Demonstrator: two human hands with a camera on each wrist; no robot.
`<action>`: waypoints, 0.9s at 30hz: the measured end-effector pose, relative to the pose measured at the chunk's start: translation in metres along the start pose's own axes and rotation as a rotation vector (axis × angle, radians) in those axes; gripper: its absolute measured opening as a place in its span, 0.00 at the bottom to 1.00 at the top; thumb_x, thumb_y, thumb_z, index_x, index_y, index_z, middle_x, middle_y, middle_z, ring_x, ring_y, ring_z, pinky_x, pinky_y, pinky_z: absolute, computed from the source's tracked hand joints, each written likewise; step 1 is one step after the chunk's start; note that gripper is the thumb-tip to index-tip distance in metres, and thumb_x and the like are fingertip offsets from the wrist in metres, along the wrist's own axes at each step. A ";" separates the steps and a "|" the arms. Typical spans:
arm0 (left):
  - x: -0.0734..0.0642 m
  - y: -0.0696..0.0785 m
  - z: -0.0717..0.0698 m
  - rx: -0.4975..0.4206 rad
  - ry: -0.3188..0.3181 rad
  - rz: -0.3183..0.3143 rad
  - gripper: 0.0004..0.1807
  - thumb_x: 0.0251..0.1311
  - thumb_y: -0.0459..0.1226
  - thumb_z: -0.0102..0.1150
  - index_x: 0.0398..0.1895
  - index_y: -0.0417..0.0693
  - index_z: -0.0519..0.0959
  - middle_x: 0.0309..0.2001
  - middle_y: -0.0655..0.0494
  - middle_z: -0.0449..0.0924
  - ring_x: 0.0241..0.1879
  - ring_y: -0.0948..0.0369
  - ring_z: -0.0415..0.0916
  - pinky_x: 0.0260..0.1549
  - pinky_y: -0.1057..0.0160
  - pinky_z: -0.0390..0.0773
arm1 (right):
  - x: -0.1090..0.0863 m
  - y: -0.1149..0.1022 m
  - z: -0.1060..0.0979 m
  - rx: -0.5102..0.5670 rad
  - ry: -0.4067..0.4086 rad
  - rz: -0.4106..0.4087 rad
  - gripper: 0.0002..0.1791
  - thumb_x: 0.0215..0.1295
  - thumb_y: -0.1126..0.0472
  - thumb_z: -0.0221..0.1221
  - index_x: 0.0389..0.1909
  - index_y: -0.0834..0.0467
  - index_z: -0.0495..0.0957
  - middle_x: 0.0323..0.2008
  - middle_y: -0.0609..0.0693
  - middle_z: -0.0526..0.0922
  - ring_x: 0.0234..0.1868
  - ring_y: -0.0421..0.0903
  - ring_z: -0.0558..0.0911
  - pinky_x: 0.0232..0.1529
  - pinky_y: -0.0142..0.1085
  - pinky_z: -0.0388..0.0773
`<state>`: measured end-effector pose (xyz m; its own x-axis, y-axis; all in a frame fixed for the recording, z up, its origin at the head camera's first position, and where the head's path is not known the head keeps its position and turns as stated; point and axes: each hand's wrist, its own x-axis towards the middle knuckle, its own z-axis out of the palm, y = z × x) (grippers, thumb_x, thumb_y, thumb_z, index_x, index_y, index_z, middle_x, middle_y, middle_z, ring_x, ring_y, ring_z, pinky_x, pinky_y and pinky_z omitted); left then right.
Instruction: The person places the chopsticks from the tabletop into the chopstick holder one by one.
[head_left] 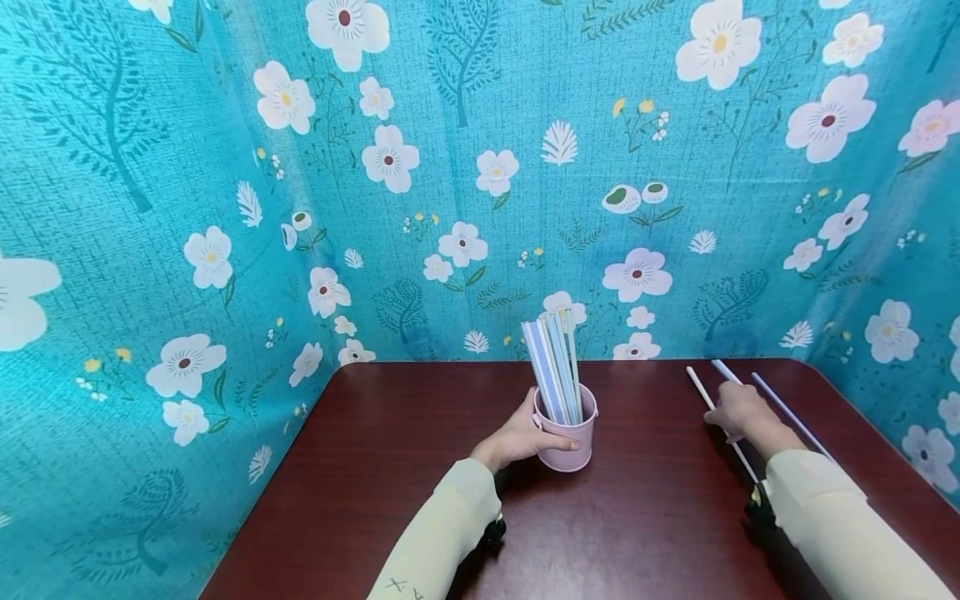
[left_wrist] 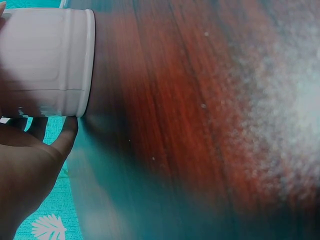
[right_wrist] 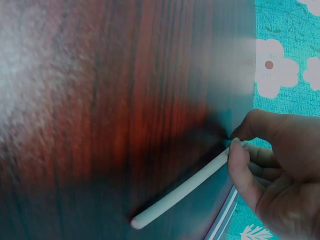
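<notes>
My left hand (head_left: 519, 437) grips the side of a small pink bucket (head_left: 566, 456), with the thumb across its front. A bundle of striped and pale drinking straws (head_left: 552, 367) leans in the bucket. In the left wrist view the bucket (left_wrist: 45, 55) has fingers under its wall. On the right of the table, my right hand (head_left: 742, 414) is at a white straw (head_left: 699, 387). The right wrist view has the thumb and index finger pinching this white straw (right_wrist: 180, 194), which lies along the tabletop. A blue-striped straw (head_left: 724, 371) is partly hidden behind the right hand.
Another blue straw (head_left: 787, 411) lies to the right of the right hand, partly behind the sleeve. The dark reddish-brown table (head_left: 420, 400) ends at a turquoise flowered cloth (head_left: 465, 167) hanging behind it and at both sides.
</notes>
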<state>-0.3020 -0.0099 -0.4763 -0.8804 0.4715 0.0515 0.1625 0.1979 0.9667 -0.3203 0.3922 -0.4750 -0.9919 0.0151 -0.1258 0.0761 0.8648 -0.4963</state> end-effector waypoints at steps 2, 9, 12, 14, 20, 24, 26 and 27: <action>0.000 0.000 0.000 -0.001 -0.004 0.002 0.52 0.45 0.37 0.82 0.71 0.63 0.59 0.64 0.64 0.70 0.61 0.63 0.70 0.67 0.54 0.66 | -0.001 -0.002 0.000 -0.019 -0.001 -0.024 0.12 0.63 0.65 0.62 0.24 0.66 0.73 0.20 0.57 0.78 0.16 0.45 0.83 0.23 0.39 0.82; -0.001 0.000 0.000 -0.002 -0.004 0.004 0.52 0.45 0.38 0.82 0.71 0.63 0.59 0.64 0.63 0.70 0.61 0.63 0.70 0.66 0.54 0.67 | -0.003 -0.005 0.002 -0.047 0.042 -0.113 0.10 0.62 0.66 0.63 0.23 0.65 0.76 0.16 0.52 0.79 0.15 0.44 0.82 0.24 0.38 0.81; -0.001 0.000 0.001 -0.001 -0.003 -0.004 0.52 0.45 0.38 0.82 0.71 0.62 0.59 0.64 0.64 0.70 0.60 0.64 0.71 0.66 0.55 0.66 | -0.005 -0.003 0.004 -0.041 0.049 -0.121 0.10 0.63 0.66 0.63 0.23 0.64 0.77 0.14 0.51 0.79 0.16 0.44 0.82 0.24 0.38 0.81; -0.001 0.000 0.001 -0.001 -0.007 -0.005 0.52 0.45 0.38 0.83 0.71 0.62 0.59 0.64 0.64 0.70 0.60 0.64 0.71 0.67 0.55 0.66 | -0.006 -0.003 0.004 -0.024 0.051 -0.118 0.10 0.65 0.66 0.62 0.24 0.64 0.78 0.15 0.50 0.78 0.16 0.44 0.82 0.24 0.39 0.80; -0.002 0.001 -0.001 -0.002 -0.021 0.011 0.53 0.45 0.40 0.82 0.73 0.62 0.57 0.66 0.62 0.68 0.62 0.61 0.69 0.66 0.52 0.68 | -0.005 -0.009 -0.002 0.001 0.138 -0.182 0.08 0.65 0.66 0.61 0.27 0.66 0.78 0.12 0.49 0.78 0.16 0.44 0.82 0.24 0.38 0.77; -0.002 0.002 -0.001 -0.009 -0.022 0.002 0.53 0.45 0.40 0.82 0.72 0.63 0.57 0.66 0.63 0.69 0.62 0.62 0.69 0.66 0.52 0.68 | -0.004 -0.020 -0.009 0.018 0.198 -0.213 0.08 0.65 0.65 0.61 0.28 0.66 0.79 0.14 0.48 0.79 0.16 0.43 0.80 0.22 0.37 0.75; -0.002 0.002 -0.001 -0.016 -0.017 -0.005 0.52 0.45 0.39 0.82 0.72 0.64 0.58 0.65 0.65 0.69 0.62 0.62 0.69 0.66 0.52 0.67 | -0.005 -0.028 -0.013 0.039 0.222 -0.217 0.08 0.66 0.65 0.61 0.30 0.66 0.80 0.16 0.48 0.81 0.18 0.43 0.80 0.22 0.37 0.76; -0.002 0.002 -0.001 -0.018 -0.014 -0.004 0.52 0.46 0.39 0.82 0.72 0.64 0.58 0.65 0.65 0.69 0.62 0.63 0.69 0.66 0.52 0.67 | -0.005 -0.033 -0.015 0.055 0.235 -0.224 0.08 0.66 0.65 0.61 0.31 0.67 0.80 0.17 0.49 0.82 0.18 0.43 0.81 0.22 0.37 0.77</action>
<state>-0.3003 -0.0112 -0.4745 -0.8746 0.4828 0.0437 0.1506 0.1849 0.9711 -0.3192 0.3710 -0.4453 -0.9805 -0.0512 0.1899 -0.1472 0.8312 -0.5361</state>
